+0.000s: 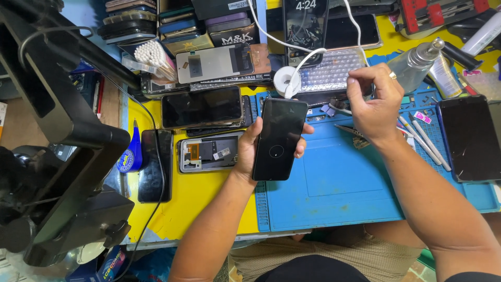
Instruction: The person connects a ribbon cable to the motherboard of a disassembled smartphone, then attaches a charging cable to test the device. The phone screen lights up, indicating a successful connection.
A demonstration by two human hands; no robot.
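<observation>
My left hand grips a black smartphone from its left side, screen up and dark, above the blue work mat. A white cable runs from the phone's top edge up to the back of the bench. My right hand hovers to the right of the phone with its fingers curled together near the cable; whether it pinches anything I cannot tell. It wears a ring.
An opened phone back and a dark phone screen lie left on the yellow table. Tweezers and small tools lie right, beside a black phone. A clear bottle stands behind. A black microscope arm fills the left side.
</observation>
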